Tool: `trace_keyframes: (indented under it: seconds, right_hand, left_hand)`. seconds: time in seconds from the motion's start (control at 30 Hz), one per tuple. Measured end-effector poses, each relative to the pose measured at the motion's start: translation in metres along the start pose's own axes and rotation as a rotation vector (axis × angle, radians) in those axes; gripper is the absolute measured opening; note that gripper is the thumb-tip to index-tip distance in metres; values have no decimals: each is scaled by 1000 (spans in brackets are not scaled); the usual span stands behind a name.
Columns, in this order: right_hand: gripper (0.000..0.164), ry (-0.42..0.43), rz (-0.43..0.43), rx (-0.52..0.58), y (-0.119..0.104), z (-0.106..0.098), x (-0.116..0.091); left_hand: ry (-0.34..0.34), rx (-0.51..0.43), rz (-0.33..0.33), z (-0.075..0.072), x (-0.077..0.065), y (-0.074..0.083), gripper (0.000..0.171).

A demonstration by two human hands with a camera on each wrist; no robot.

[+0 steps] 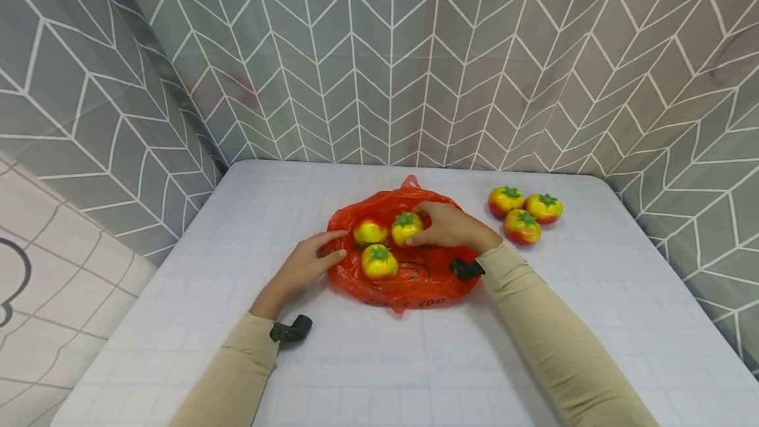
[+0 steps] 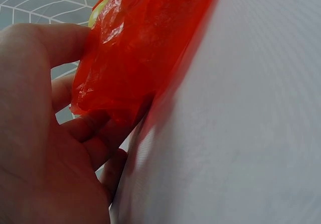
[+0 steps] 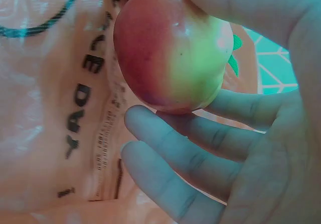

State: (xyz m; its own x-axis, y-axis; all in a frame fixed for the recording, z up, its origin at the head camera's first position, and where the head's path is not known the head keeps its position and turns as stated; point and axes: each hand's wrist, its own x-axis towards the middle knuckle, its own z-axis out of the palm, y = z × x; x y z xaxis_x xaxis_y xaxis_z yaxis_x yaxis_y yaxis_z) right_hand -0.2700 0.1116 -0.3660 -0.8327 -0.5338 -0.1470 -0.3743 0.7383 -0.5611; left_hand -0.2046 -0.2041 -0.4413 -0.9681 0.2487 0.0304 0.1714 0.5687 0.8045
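Note:
A red plastic bag [image 1: 439, 292] lies spread on the table with its mouth up. Inside it sit two yellow-and-red persimmons, one whose green top is not visible [image 1: 370, 232] and one with a green leafy top [image 1: 379, 262]. My right hand [image 1: 452, 226] holds another persimmon [image 1: 406, 228] between thumb and fingers, over the bag's inside; its red and yellow skin shows closely in the right wrist view. At the bag's left side my left hand [image 1: 305, 265] holds the edge, with the red film between thumb and fingers in the left wrist view.
Three more persimmons [image 1: 522, 227] stand grouped on the white table [image 1: 593, 321], to the right of the bag. A patterned grey curtain [image 1: 391, 58] hangs behind the table and at both sides. Black wrist cameras [image 1: 292, 329] are on both wrists.

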Motion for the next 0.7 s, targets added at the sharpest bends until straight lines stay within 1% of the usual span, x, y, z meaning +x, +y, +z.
trace_keyframes:
  seconds: [0.23,0.37,0.47,0.7]
  right_hand:
    - [72,23,6,35,-2,-8,-1]
    - [74,32,26,55,-2,-11,-4]
    - [74,51,37,92,-1,-14,-7]
    - [77,79,14,201,1,-21,-15]
  left_hand:
    - [1,5,-8,0,0,0,48]
    - [4,1,-1,0,0,0,48]
    - [4,-1,4,0,-1,1,48]
    - [6,-9,14,0,-1,1,48]
